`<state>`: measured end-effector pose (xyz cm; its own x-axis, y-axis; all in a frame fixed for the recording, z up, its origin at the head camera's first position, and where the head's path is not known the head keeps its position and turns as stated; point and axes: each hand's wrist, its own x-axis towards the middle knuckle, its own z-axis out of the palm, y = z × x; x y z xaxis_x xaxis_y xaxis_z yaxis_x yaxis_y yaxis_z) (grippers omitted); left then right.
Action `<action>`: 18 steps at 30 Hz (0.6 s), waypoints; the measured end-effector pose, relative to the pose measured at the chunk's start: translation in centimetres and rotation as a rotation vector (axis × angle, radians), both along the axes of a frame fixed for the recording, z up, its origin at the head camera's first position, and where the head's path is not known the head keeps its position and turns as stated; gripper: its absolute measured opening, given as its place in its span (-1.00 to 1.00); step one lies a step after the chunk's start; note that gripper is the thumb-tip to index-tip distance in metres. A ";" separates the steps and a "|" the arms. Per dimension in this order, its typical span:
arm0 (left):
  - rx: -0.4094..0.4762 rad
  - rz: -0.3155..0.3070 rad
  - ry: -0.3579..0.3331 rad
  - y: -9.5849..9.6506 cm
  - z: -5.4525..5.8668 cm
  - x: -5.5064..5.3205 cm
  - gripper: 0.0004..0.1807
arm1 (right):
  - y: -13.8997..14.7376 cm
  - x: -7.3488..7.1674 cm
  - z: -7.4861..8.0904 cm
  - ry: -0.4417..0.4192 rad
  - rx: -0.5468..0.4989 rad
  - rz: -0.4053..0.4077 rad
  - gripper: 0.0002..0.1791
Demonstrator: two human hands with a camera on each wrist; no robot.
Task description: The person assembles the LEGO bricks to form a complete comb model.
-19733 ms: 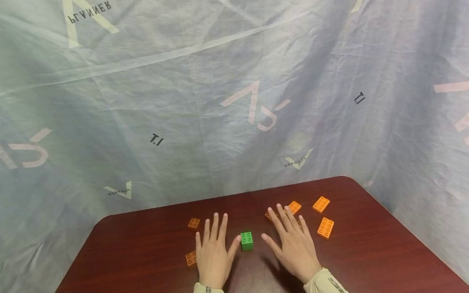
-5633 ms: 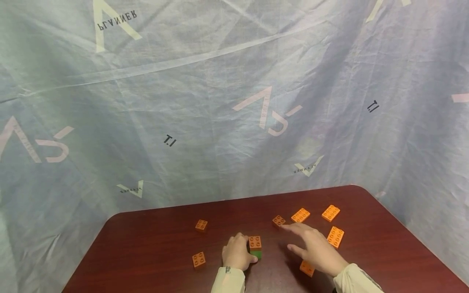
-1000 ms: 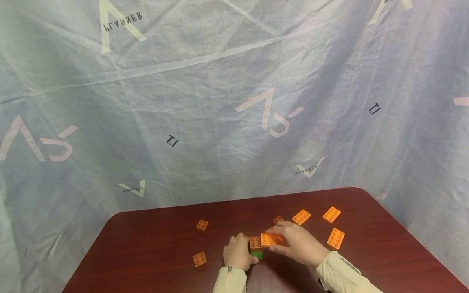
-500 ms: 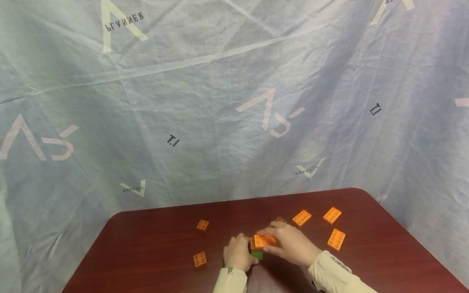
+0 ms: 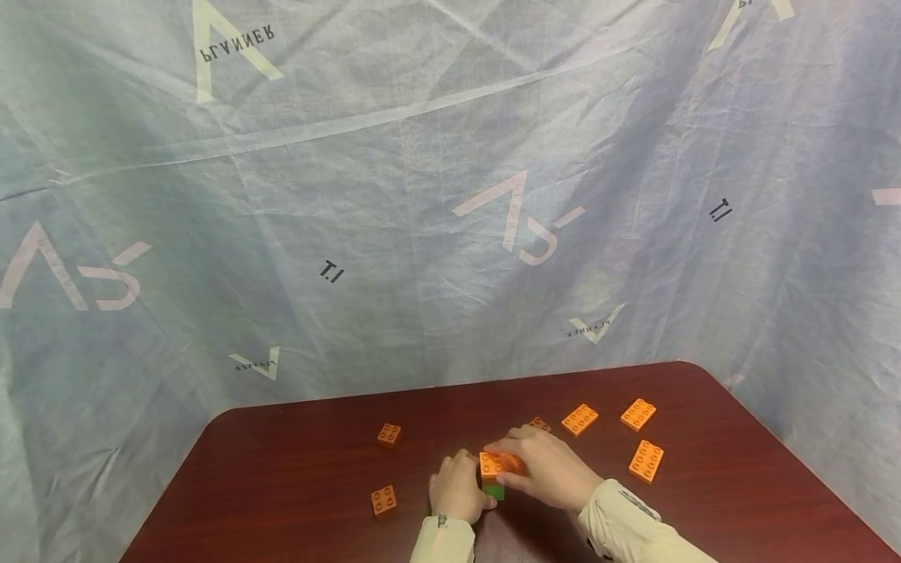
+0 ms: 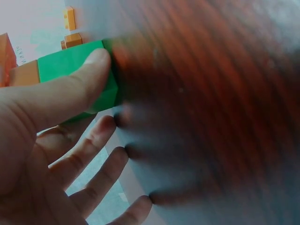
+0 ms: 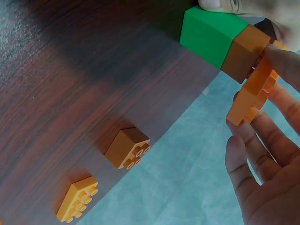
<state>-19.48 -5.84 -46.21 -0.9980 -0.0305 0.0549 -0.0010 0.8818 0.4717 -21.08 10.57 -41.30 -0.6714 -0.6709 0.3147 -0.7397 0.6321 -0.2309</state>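
In the head view a green brick (image 5: 495, 493) stands on the table, a square darker orange brick (image 7: 244, 52) stacked on its studs. My left hand (image 5: 454, 489) steadies this stack from the left; its thumb lies along the green side in the left wrist view, the other fingertips reaching down to the tabletop. With thumb and fingers my right hand (image 5: 552, 465) pinches a long, flat orange brick (image 5: 489, 465) over the stack. Seen from the right wrist, that flat brick sits slightly tilted against the square brick's studs, one end sticking out past the stack toward my palm.
Two square orange bricks, a far one (image 5: 389, 434) and a nearer one (image 5: 383, 500), lie left. Behind my right hand a square brick (image 5: 540, 423) is partly covered. Flat orange bricks (image 5: 580, 419) lie at the right. A grey cloth (image 5: 394, 195) hangs behind the dark red table (image 5: 281, 485).
Long before, both hands lay spread beside a lone green brick; later the square brick topped it. Over the last second my right hand brought the flat brick leftward onto the stack; the left stayed put.
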 end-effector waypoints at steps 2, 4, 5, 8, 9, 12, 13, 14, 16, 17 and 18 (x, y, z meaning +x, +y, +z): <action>0.002 0.002 0.000 0.0 0.0 0.0 -0.47 | 0.0 -0.1 0.0 0.006 0.005 -0.002 -0.62; 0.001 0.002 -0.001 0.0 0.0 0.1 -0.48 | 0.0 -0.1 0.1 0.007 0.007 0.000 -0.62; 0.000 0.002 -0.002 0.0 0.1 0.1 -0.47 | 0.0 -0.1 0.1 0.004 0.008 0.000 -0.62; -0.003 -0.002 -0.004 0.0 0.1 0.1 -0.47 | 0.0 -0.1 0.2 0.002 0.014 0.002 -0.63; -0.003 -0.003 -0.005 0.0 0.1 0.1 -0.47 | -0.1 -0.1 0.3 0.001 0.017 0.001 -0.63; -0.002 -0.003 -0.006 0.0 0.1 0.1 -0.46 | -0.3 -0.1 0.4 0.006 0.035 -0.008 -0.64; -0.001 -0.002 -0.007 0.0 0.1 0.1 -0.46 | -0.3 -0.2 0.5 0.006 0.042 -0.013 -0.64; 0.001 0.000 -0.006 0.0 0.1 0.0 -0.46 | -0.4 -0.2 0.6 0.003 0.048 -0.017 -0.64; 0.001 0.002 -0.007 0.0 0.1 0.0 -0.47 | -0.5 -0.2 0.8 -0.001 0.059 -0.024 -0.64; 0.000 0.003 -0.008 0.0 0.1 0.0 -0.46 | -0.5 -0.2 0.9 -0.004 0.063 -0.027 -0.64; 0.001 0.004 -0.008 0.0 0.1 0.0 -0.46 | -0.6 -0.2 1.0 -0.011 0.065 -0.031 -0.63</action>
<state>-19.45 -5.82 -46.12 -0.9983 -0.0346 0.0465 -0.0085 0.8813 0.4724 -21.26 10.00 -40.33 -0.6951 -0.6689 0.2636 -0.7175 0.6684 -0.1961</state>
